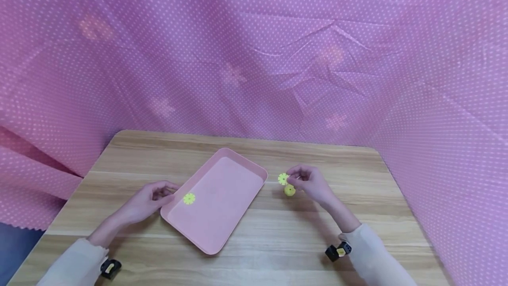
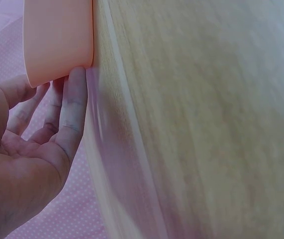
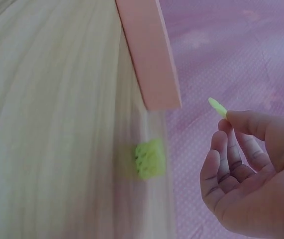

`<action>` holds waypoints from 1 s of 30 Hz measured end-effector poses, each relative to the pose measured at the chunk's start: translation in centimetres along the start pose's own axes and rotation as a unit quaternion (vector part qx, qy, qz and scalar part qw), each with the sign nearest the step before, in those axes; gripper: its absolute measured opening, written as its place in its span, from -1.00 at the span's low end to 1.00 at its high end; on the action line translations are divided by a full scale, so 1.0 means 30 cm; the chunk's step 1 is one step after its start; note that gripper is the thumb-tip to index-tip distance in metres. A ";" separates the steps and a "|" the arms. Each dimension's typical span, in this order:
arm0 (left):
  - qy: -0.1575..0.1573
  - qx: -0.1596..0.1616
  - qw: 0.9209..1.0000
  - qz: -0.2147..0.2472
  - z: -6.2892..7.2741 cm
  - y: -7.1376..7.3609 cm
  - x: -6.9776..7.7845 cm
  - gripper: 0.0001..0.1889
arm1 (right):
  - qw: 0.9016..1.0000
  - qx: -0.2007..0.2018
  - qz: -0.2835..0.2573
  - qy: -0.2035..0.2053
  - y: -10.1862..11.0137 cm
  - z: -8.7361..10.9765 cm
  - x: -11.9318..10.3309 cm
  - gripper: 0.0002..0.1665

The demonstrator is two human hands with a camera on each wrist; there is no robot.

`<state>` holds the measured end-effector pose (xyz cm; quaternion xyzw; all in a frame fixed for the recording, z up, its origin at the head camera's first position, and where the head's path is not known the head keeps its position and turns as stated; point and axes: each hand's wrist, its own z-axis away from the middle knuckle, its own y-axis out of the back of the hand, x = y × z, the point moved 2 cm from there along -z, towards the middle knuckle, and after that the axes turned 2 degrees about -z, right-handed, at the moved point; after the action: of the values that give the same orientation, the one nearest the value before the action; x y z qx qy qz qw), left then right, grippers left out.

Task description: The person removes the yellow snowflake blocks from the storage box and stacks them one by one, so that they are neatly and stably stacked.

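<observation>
A pink rectangular tray (image 1: 216, 206) lies at an angle on the wooden table, with one yellow flower-shaped disc (image 1: 189, 198) inside by its left wall. My left hand (image 1: 148, 201) holds the tray's left side; in the left wrist view its thumb is at the rim and its fingertips touch the lower part of the wall (image 2: 57, 40). Right of the tray, my right hand (image 1: 311, 184) pinches another yellow flower-shaped disc (image 3: 217, 107) between thumb and forefinger, above the table. Below that hand stands a small stack of yellow flower-shaped discs (image 3: 150, 159), apart from the tray.
The light wooden table (image 1: 278, 242) has rounded far corners. Pink dotted cloth (image 1: 254, 56) hangs behind it and along both sides. Each wrist carries a small black camera, such as the one on the right wrist (image 1: 338, 251).
</observation>
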<state>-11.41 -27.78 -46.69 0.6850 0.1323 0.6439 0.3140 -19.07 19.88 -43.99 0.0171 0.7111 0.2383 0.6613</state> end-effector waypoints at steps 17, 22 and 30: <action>-0.008 0.000 1.000 -0.005 0.005 0.004 0.005 -0.68 | 0.997 -0.004 -0.039 -0.059 0.049 0.016 0.130 -0.62; -0.020 0.003 1.000 -0.011 0.007 0.002 0.006 -0.70 | 0.997 -0.017 -0.032 -0.066 0.046 0.014 0.146 -0.62; -0.015 0.002 1.000 -0.013 0.015 -0.002 0.011 -0.69 | 0.997 -0.026 -0.024 -0.075 0.042 0.018 0.155 -0.62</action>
<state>-10.93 -27.65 -46.46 0.6932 0.1380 0.6294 0.3230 -19.49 22.75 -47.89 0.0005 0.6532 0.2384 0.7187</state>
